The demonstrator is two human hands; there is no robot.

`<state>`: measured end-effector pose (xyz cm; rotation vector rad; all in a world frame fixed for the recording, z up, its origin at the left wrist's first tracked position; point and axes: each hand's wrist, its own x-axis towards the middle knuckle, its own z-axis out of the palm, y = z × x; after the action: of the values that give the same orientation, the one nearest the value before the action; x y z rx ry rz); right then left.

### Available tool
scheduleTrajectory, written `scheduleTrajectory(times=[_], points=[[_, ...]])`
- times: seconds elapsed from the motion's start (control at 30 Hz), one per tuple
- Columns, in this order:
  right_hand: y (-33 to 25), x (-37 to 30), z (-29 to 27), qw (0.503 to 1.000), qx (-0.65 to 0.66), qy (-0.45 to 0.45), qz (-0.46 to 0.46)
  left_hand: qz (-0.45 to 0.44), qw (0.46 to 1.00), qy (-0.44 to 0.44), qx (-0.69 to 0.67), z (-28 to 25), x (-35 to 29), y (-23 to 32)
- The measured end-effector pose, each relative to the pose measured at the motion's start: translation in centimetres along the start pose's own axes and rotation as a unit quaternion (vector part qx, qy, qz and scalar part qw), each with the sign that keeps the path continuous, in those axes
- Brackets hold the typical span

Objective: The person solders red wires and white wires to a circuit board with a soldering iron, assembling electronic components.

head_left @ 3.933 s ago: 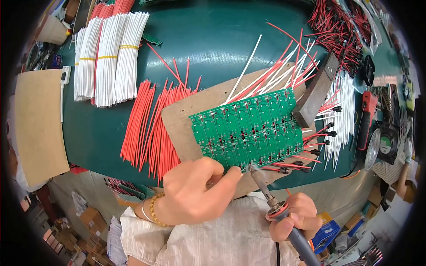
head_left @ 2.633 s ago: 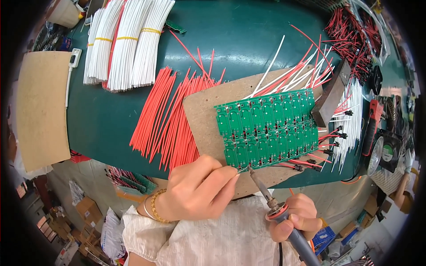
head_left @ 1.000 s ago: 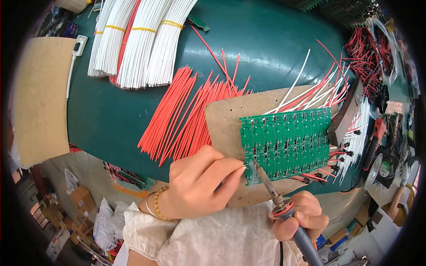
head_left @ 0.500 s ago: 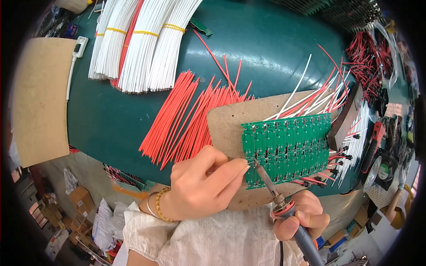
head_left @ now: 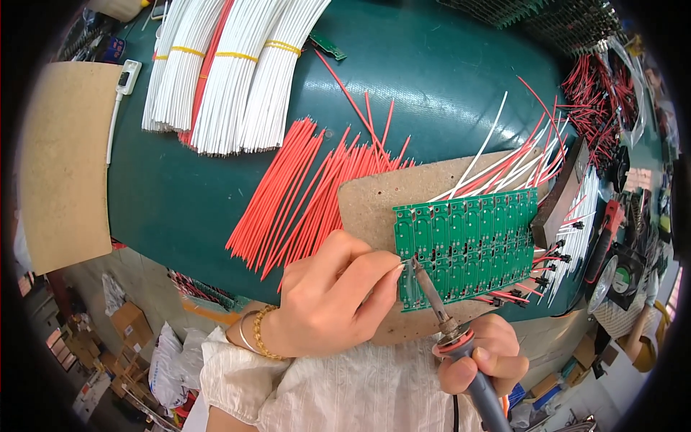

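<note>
**Across my green counter [head_left: 173, 191]: a circuit-board panel [head_left: 468, 241] and a soldering iron [head_left: 453, 338]**

The counter spreads out in front of me. On it a brown fiberboard sheet [head_left: 371, 201] lies near my edge, set at a slant. To its left sit banded bundles of white wires [head_left: 237, 90], farther from me, and a fanned heap of red wires [head_left: 277, 198], nearer, its right side reaching the fiberboard. The green panel, a grid of many small identical boards, lies on the fiberboard, with loose red and white wires [head_left: 497, 169] sticking out past its far edge. A dark bar [head_left: 561, 194] rests at its right end.

The iron slants up from my lower right, its tip at the panel's left part; I can't tell whether it touches. My right hand [head_left: 489, 356] is closed around the handle. My left hand [head_left: 335, 299], a beaded bracelet [head_left: 263, 333] at its wrist, has thumb and forefinger pinched together on a thin pale strand [head_left: 406, 261] that reaches toward the tip, right by the panel's left edge.
</note>
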<state>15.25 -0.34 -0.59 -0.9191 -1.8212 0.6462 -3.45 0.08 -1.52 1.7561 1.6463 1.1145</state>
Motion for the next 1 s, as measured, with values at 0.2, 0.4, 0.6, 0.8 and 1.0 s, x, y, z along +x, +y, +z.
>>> scheduleTrajectory(times=[0.2,0.4,0.6,0.8,1.0], points=[[-0.4,-0.4,0.1,0.999,-0.029,0.008,-0.011,0.016,0.999,-0.046,0.020,-1.3,-0.2,0.2],[-0.6,-0.6,-1.3,0.997,-0.054,0.047,0.017,-0.039,0.996,0.030,-0.068,-0.6,0.1,0.9],[-0.2,0.0,-1.2,0.998,-0.050,0.004,0.044,0.014,1.000,-0.021,0.002,0.4,0.6,0.7],[-0.1,0.3,-1.2,0.998,-0.033,-0.013,0.043,0.029,0.998,-0.036,0.053,0.3,0.6,1.1],[0.4,0.0,-1.3,0.994,-0.013,0.098,0.041,-0.009,1.000,-0.021,0.004,-0.3,0.4,1.8]])
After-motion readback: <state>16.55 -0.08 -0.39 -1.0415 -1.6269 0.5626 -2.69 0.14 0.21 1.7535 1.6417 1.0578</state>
